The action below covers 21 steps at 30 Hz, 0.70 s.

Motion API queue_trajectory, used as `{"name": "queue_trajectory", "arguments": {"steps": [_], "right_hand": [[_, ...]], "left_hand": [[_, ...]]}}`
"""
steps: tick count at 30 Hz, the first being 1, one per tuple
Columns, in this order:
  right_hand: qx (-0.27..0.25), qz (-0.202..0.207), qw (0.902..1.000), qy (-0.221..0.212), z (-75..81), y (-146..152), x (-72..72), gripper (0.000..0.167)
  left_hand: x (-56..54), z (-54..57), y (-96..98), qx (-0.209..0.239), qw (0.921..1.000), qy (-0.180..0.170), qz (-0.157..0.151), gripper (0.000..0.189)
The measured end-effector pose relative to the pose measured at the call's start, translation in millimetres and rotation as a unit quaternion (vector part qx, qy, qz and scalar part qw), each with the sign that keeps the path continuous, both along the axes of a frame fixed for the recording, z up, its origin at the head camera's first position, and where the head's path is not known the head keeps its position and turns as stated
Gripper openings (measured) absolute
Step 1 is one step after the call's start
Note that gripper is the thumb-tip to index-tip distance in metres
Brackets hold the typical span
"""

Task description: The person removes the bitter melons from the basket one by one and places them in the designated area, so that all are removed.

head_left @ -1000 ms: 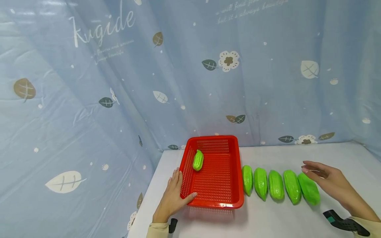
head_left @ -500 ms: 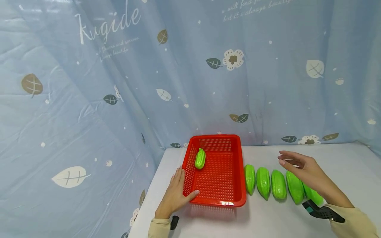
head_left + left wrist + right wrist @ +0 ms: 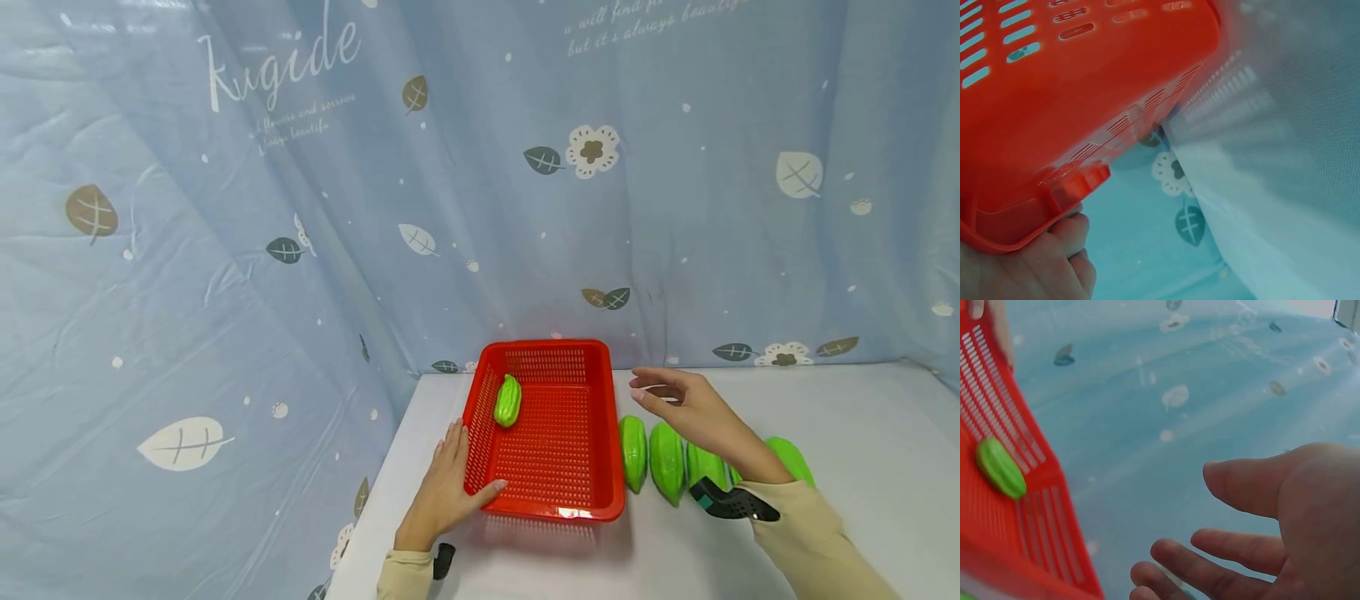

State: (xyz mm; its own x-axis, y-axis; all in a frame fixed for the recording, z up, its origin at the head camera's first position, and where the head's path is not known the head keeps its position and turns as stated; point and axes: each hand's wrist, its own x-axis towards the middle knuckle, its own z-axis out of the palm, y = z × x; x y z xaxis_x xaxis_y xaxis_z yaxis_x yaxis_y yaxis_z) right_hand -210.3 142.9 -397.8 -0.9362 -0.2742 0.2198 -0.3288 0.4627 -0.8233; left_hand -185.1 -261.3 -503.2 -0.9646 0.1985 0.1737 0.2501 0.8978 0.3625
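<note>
A red plastic basket [image 3: 540, 513] stands on the white table. Inside it, toward the back left, lies one elongated, ribbed green fruit [image 3: 507, 401], which looks like a star fruit. My left hand [image 3: 442, 492] rests at the front left of the basket, fingers straight along the side and thumb across the front rim. To the right of the basket, several similar green fruits [image 3: 666, 463] lie in a row, partly hidden by my right arm. My right hand [image 3: 686, 404] hovers behind that row, near the basket's right side, with loosely bent fingers and nothing held.
A blue curtain [image 3: 480, 208] printed with leaves and flowers hangs behind the table and along its left side. White tabletop [image 3: 870, 433] extends to the right of the row. A dark strap [image 3: 735, 502] sits on my right wrist.
My right hand has swept left over the row of green fruits toward the basket, holding nothing. My left hand stays at the basket, and the head view has shifted slightly.
</note>
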Motion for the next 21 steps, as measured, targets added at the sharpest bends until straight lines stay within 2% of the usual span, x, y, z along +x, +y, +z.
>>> {"name": "queue_trajectory", "arguments": {"steps": [11,21], "right_hand": [[-0.024,0.044,0.9983,-0.030,0.9,-50.2,-22.4,0.053],[-0.018,0.050,0.9960,-0.071,-6.9,-88.2,-47.0,0.053]], "left_hand": [[2.4,1.1,0.1,0.002,1.0000,0.002,-0.004,0.114],[1.8,-0.5,-0.7,0.001,1.0000,0.005,-0.007,0.114]]}}
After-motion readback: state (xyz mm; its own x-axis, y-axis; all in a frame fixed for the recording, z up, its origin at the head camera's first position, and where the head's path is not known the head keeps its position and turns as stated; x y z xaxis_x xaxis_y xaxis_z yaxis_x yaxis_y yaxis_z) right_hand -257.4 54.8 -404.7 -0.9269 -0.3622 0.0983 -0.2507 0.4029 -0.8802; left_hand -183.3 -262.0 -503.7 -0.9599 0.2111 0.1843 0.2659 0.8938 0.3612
